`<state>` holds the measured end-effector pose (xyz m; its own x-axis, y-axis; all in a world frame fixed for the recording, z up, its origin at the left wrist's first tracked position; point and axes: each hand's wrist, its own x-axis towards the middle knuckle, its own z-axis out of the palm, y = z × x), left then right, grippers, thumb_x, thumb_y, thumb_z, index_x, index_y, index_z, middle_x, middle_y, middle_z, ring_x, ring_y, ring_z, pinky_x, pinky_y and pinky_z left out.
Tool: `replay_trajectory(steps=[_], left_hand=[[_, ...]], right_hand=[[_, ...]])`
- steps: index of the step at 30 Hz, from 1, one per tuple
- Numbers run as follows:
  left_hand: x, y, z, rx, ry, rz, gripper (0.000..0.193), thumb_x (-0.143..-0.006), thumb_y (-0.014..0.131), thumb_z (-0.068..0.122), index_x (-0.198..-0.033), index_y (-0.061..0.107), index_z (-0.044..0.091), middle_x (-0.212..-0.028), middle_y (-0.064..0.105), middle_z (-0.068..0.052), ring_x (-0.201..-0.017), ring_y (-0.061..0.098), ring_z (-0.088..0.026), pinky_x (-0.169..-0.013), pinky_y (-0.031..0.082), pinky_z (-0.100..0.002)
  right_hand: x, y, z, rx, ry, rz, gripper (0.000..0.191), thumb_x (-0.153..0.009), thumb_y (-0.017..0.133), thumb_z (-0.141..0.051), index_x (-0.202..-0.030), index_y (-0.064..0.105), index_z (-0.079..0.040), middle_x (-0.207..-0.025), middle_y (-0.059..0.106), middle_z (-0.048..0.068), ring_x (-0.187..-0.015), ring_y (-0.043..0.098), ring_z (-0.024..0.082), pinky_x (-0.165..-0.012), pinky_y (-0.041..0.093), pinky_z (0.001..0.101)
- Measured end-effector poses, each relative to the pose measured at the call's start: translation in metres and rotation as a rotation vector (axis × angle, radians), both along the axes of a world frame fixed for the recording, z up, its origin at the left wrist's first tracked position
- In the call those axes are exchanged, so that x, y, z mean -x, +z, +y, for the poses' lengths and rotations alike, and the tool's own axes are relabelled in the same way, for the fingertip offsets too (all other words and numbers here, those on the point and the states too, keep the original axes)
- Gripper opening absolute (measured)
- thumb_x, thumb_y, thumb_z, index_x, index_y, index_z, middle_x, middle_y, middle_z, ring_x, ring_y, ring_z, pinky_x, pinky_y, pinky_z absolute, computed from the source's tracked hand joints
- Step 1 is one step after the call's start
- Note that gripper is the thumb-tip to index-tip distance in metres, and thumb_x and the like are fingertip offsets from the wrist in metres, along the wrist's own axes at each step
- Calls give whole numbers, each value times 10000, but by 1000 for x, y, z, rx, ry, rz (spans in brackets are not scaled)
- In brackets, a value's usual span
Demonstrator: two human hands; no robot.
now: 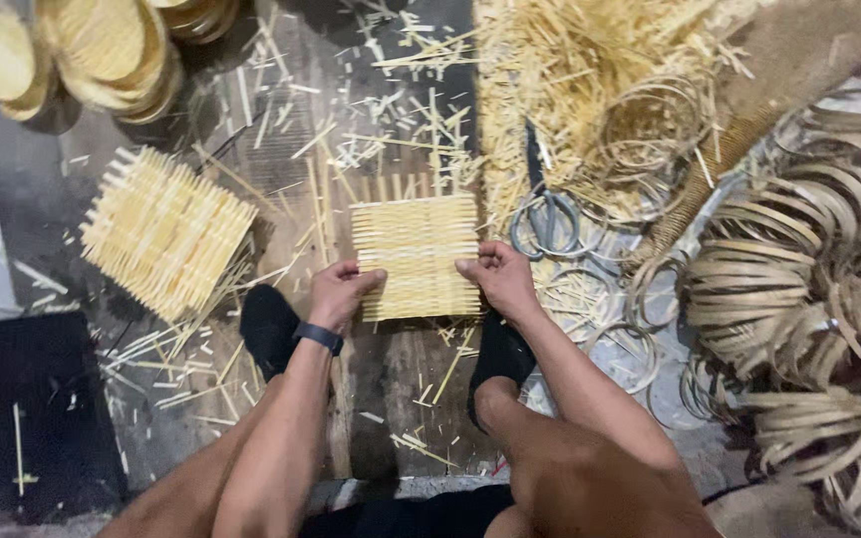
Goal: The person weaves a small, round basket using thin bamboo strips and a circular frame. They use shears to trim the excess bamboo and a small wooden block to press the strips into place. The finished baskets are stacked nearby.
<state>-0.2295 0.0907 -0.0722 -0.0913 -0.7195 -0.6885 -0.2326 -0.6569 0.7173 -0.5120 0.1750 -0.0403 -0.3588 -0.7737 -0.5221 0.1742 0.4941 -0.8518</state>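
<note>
Here the left hand and right hand each pinch an edge of the woven bamboo mat lying on the floor; weaving seems underway, and the next strip needs careful threading.

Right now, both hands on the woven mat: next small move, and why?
Probably press the nearest strip tight against the weave. The left hand and right hand pinch the near corners of the woven bamboo mat, which lies flat on the wooden board; its strip ends stick out unevenly. The scissors lie untouched beside it.
</note>
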Motion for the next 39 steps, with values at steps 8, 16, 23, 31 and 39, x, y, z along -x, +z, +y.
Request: replay_trajectory(steps=[8,16,23,31,39], left_hand=[[-4,12,-4,79,115,-48,614,-797,850,194,-1303,550,19,-1034,693,-78,-855,669,-126,-678,541,-263],[3,80,-9,709,95,-284,458,-921,805,174,-1299,604,12,-1133,679,-102,-961,664,-168,-832,572,-300],[125,169,22,611,-209,216,340,-950,728,231,-1256,714,83,-1114,760,-77,-961,724,-134,-840,604,-278],[175,242,48,153,36,909,328,-1014,692,219,-1239,706,-18,-863,696,-44,-693,596,-80,-619,498,-236],[116,306,45,-95,-168,812,255,-969,642,332,-1025,707,91,-710,606,22,-525,496,-65,-436,380,-238]], right_hand=[[127,-2,21,-25,-261,1146,418,-783,885,-228,-1029,682,43,-930,671,187,-790,646,262,-721,538,394],[154,25,27,-165,-240,690,214,-908,771,-232,-996,760,-38,-906,761,108,-804,710,177,-760,584,338],[116,180,38,173,168,696,156,-847,846,-225,-915,770,-107,-853,745,27,-738,707,109,-653,597,267],[50,338,27,842,599,1291,299,-813,831,-274,-987,725,-55,-897,671,96,-790,671,277,-670,539,393],[27,358,16,802,837,1149,154,-911,785,-175,-1016,765,-64,-805,623,69,-670,626,185,-557,535,336]])
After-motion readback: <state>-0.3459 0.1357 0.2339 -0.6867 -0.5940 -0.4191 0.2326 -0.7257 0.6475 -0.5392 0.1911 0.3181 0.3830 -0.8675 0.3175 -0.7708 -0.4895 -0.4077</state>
